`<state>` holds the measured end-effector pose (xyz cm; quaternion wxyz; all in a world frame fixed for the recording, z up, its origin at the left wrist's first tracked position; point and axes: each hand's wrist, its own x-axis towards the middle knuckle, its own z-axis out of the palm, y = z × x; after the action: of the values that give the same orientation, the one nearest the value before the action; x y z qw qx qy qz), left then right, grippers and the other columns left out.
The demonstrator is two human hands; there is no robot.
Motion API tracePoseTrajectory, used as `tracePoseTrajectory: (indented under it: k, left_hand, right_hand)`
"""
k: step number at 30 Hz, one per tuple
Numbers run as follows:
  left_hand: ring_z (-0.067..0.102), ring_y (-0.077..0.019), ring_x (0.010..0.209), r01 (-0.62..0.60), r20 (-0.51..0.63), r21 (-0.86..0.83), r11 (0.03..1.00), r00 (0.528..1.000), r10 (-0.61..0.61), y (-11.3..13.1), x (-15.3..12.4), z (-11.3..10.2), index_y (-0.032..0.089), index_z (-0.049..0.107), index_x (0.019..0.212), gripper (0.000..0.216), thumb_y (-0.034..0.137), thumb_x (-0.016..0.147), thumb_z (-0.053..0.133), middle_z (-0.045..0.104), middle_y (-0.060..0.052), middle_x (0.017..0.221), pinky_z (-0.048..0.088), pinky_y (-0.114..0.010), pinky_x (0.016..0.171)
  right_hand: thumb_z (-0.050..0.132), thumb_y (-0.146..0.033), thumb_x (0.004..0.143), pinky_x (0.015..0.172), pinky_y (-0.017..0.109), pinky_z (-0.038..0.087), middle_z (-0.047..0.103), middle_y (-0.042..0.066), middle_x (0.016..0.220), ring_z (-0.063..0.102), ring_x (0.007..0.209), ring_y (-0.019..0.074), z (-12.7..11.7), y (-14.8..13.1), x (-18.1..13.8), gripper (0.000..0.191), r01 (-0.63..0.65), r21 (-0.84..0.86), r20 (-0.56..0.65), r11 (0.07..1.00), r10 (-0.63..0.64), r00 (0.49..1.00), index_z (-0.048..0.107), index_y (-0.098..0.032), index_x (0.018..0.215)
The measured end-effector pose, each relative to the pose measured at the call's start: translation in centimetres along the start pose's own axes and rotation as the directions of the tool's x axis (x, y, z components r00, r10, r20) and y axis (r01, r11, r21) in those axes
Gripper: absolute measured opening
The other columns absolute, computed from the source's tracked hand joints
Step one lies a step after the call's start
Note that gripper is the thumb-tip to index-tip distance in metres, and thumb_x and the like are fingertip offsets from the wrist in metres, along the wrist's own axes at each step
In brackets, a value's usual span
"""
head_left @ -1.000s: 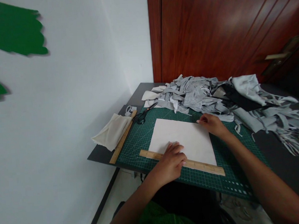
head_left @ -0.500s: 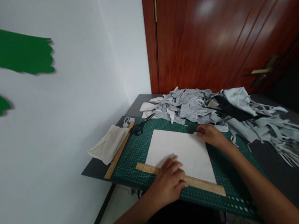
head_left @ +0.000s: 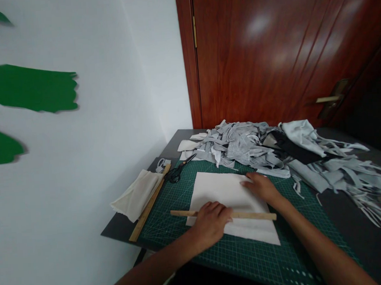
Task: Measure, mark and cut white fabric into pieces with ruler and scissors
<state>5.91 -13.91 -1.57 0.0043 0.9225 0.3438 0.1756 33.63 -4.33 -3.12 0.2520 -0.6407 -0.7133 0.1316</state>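
A white rectangular piece of cloth (head_left: 225,189) lies on the green cutting mat (head_left: 169,216). My left hand (head_left: 212,220) is closed around the middle of a wooden ruler (head_left: 253,215), which lies across the lower part of the cloth, turned up on its narrow edge. Both ruler ends reach past the cloth's sides. At the cloth's far right corner is my right hand (head_left: 261,187), its thumb over the cloth and its fingers closed on the edge; the exact grip is partly hidden.
Black-handled scissors (head_left: 176,173) and a second wooden ruler (head_left: 150,204) lie at the left, beside folded cream cloth (head_left: 138,194) and a small white-handled tool (head_left: 162,165). A heap of grey fabric scraps (head_left: 241,144) spreads along the back. A white wall (head_left: 111,100) borders the left.
My left hand has taken hold of the ruler, tipped it up on edge and shifted it away from the cloth's near edge. My right hand has shifted slightly at the far corner.
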Motion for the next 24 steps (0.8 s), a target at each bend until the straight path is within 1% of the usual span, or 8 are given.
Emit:
tracePoseTrajectory:
  k: [4,6,9,11,15,18,20,24]
  left_hand:
    - [0.068,-0.0210,0.092,0.044,-0.094,-0.022,0.999,0.995,-0.046,-3.0,5.2,-1.5,0.022,0.065,0.116,0.017,0.025,0.104,0.054,0.072,-0.003,0.101,0.051,-0.033,0.082]
    - [0.069,-0.0198,0.095,-0.035,-0.100,-0.078,0.996,0.995,0.027,-4.3,7.5,-2.0,0.022,0.065,0.119,0.019,0.026,0.105,0.053,0.073,-0.002,0.101,0.051,-0.031,0.082]
    - [0.069,-0.0185,0.094,-0.102,-0.129,-0.107,0.989,0.988,0.088,-5.9,9.5,-2.1,0.021,0.065,0.123,0.022,0.023,0.105,0.052,0.072,-0.003,0.102,0.051,-0.029,0.081]
    - [0.067,-0.0185,0.094,-0.137,-0.134,-0.075,0.988,0.983,0.126,-6.9,9.5,-1.8,0.021,0.066,0.125,0.024,0.020,0.105,0.052,0.071,-0.003,0.101,0.051,-0.030,0.082]
    - [0.064,-0.0205,0.099,-0.213,-0.127,0.051,0.976,0.968,0.218,-8.7,8.2,-1.0,0.022,0.066,0.125,0.026,0.020,0.105,0.051,0.069,-0.004,0.098,0.051,-0.033,0.088]
    - [0.061,-0.0233,0.111,-0.201,-0.178,0.121,0.972,0.959,0.221,-10.1,7.7,-1.0,0.024,0.061,0.134,0.031,0.024,0.104,0.053,0.068,-0.007,0.112,0.051,-0.037,0.097]
    - [0.057,-0.0277,0.123,-0.042,-0.313,0.132,0.990,0.946,0.082,-11.5,7.9,-1.3,0.024,0.053,0.143,0.043,0.033,0.101,0.060,0.063,-0.011,0.127,0.047,-0.044,0.105]
    - [0.049,-0.0367,0.134,0.461,-0.461,0.105,0.881,0.808,-0.368,-15.7,7.6,-1.9,0.015,0.050,0.145,0.054,0.039,0.098,0.061,0.056,-0.019,0.138,0.041,-0.051,0.112]
  right_hand:
    - [0.048,-0.057,0.095,0.093,0.047,0.048,0.070,0.017,0.109,0.064,0.107,0.0335,-0.9,-1.6,0.2,0.044,0.003,0.120,-0.153,0.993,0.015,0.988,0.068,-0.018,0.104]
    - [0.028,-0.070,0.099,0.088,0.043,0.053,0.071,0.015,0.106,0.067,0.102,0.0299,-1.7,-2.6,0.2,0.064,0.009,0.390,-0.160,0.921,0.058,0.985,0.067,-0.019,0.105]
    - [0.024,-0.086,0.091,0.068,0.036,0.057,0.072,0.011,0.094,0.069,0.082,0.0244,-3.4,-3.6,-0.4,0.081,-0.154,0.845,0.139,0.513,0.067,0.988,0.069,-0.021,0.106]
    - [0.044,-0.088,0.085,0.059,0.032,0.055,0.071,0.009,0.087,0.067,0.070,0.0206,-4.3,-3.8,-1.0,0.078,-0.331,0.878,0.372,0.346,-0.056,0.927,0.072,-0.019,0.105]
    - [0.083,-0.063,0.075,0.060,0.028,0.055,0.069,0.004,0.083,0.065,0.066,0.0152,-4.4,-4.1,-1.9,0.058,-0.385,0.807,0.521,0.447,-0.232,0.822,0.075,-0.015,0.107]
    - [0.087,-0.057,0.073,0.067,0.027,0.056,0.071,0.004,0.080,0.067,0.070,0.0146,-3.2,-4.5,-2.0,0.052,-0.392,0.765,0.540,0.510,-0.177,0.823,0.075,-0.014,0.099]
    - [0.088,-0.058,0.070,0.073,0.028,0.057,0.073,0.005,0.080,0.068,0.072,0.0151,-2.6,-4.6,-1.8,0.049,-0.400,0.757,0.510,0.517,-0.084,0.856,0.075,-0.015,0.091]
    - [0.082,-0.068,0.066,0.073,0.034,0.059,0.072,0.007,0.076,0.067,0.070,0.0192,-2.8,-3.0,-0.9,0.053,-0.340,0.763,0.346,0.549,0.097,0.933,0.072,-0.019,0.082]
